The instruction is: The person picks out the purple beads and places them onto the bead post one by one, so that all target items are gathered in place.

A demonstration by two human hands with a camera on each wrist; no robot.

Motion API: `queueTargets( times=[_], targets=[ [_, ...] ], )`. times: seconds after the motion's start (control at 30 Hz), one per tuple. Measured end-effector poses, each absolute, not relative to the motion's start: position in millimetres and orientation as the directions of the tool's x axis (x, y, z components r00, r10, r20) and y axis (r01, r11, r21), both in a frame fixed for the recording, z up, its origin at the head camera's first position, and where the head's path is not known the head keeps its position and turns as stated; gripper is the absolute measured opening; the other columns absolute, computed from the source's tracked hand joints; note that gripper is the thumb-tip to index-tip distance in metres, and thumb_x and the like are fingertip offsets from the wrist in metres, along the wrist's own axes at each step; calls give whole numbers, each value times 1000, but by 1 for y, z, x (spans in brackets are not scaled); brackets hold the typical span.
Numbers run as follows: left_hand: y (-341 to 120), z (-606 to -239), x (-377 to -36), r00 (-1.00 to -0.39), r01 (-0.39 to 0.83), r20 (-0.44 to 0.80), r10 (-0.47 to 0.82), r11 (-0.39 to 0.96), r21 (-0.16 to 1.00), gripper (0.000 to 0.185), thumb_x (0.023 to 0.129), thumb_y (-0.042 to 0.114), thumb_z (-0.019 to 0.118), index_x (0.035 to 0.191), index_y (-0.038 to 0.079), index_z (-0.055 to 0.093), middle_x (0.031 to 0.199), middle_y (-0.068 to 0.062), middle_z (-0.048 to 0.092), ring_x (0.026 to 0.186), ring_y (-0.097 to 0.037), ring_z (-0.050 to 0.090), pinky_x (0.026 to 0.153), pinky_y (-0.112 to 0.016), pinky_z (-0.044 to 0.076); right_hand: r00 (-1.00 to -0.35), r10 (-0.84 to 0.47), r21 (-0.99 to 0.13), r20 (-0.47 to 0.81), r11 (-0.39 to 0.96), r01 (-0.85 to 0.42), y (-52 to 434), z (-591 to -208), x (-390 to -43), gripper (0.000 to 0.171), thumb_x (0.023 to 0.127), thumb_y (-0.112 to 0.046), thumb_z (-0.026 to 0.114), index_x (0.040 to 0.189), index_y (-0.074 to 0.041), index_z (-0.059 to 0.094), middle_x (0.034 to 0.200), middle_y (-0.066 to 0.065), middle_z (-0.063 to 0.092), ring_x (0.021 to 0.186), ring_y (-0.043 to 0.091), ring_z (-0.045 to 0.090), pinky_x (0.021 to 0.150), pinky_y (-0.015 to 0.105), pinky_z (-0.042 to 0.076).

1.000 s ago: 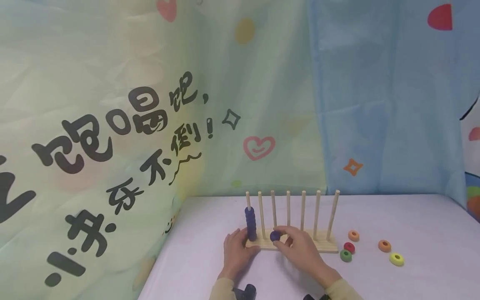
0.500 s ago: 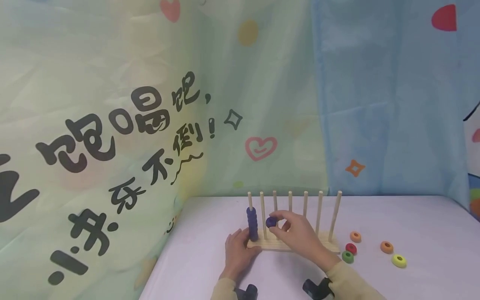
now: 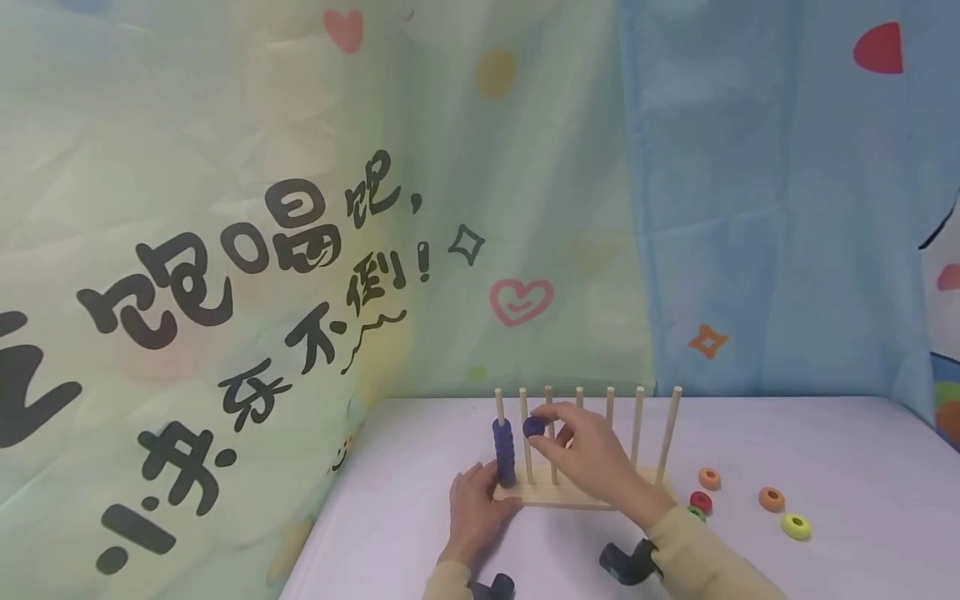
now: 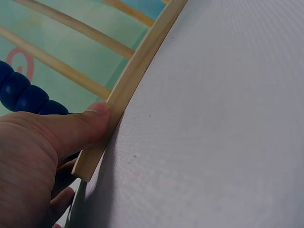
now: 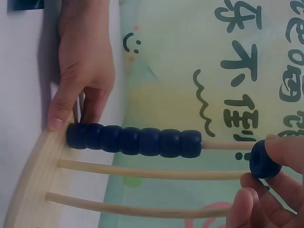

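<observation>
A wooden bead rack with a flat base (image 3: 555, 496) and a row of upright pegs stands on the table. On its leftmost peg sits a stack of several dark blue beads (image 3: 504, 452), with bare wood above them. My left hand (image 3: 474, 510) grips the base's left end, its thumb (image 4: 90, 126) along the front edge and its fingers behind, partly hidden. Between thumb and fingertips, my right hand (image 3: 588, 450) pinches one dark blue bead (image 5: 262, 160) near the top of the stacked peg. In the right wrist view, that bead is off the peg, its hole facing the peg side.
Right of the rack lie loose rings: two orange ones, the farther one (image 3: 772, 499) beside a yellow ring (image 3: 797, 526), plus a red ring (image 3: 701, 502). A green ring (image 3: 697, 512) is partly covered by the right sleeve. A printed cloth (image 3: 480, 200) hangs behind the table.
My right hand has lifted the blue bead from low by the third peg, up and leftward toward the stacked peg. The left hand keeps its hold on the base.
</observation>
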State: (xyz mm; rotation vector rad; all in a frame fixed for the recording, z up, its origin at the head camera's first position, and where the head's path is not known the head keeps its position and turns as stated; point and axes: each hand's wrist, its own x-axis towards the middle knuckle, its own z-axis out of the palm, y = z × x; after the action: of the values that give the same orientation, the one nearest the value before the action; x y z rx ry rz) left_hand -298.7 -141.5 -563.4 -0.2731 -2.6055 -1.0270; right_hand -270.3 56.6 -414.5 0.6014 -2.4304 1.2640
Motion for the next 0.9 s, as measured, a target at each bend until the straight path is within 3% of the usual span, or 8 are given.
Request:
queueTargets(
  times=[0.23,0.47,0.67,0.9],
  targets=[
    [-138,-562,-302,-923,326,369,104,720,612,50,73,31,81,120,19,68,126,-2,67,128,-37,51,113,-63,23,-826,-185,-661,532,518,-542,57,-406,-272,34,84,-18,77,116,-11,69,109,-1,70,66,2,59,54,21,50],
    [-146,-565,-296,-925,303,374,64,719,626,51,72,28,82,120,17,68,126,-4,67,126,-40,51,110,-66,24,-817,-228,-680,530,461,-570,42,-397,-276,34,87,-18,74,119,-12,67,111,-1,69,67,3,59,53,23,50],
    [-150,-570,-296,-919,322,387,78,714,621,52,72,30,82,121,17,67,126,-4,67,126,-40,52,110,-67,24,-814,-229,-672,533,470,-572,33,-392,-280,31,88,-20,72,118,-19,68,111,-3,71,65,3,60,50,23,49],
    [-147,-570,-299,-931,303,354,86,721,623,55,74,35,81,125,18,66,130,-2,64,129,-38,50,113,-64,22,-813,-199,-647,548,514,-562,26,-383,-287,34,90,-20,70,123,-16,66,113,0,70,69,9,63,51,23,48]
  ],
)
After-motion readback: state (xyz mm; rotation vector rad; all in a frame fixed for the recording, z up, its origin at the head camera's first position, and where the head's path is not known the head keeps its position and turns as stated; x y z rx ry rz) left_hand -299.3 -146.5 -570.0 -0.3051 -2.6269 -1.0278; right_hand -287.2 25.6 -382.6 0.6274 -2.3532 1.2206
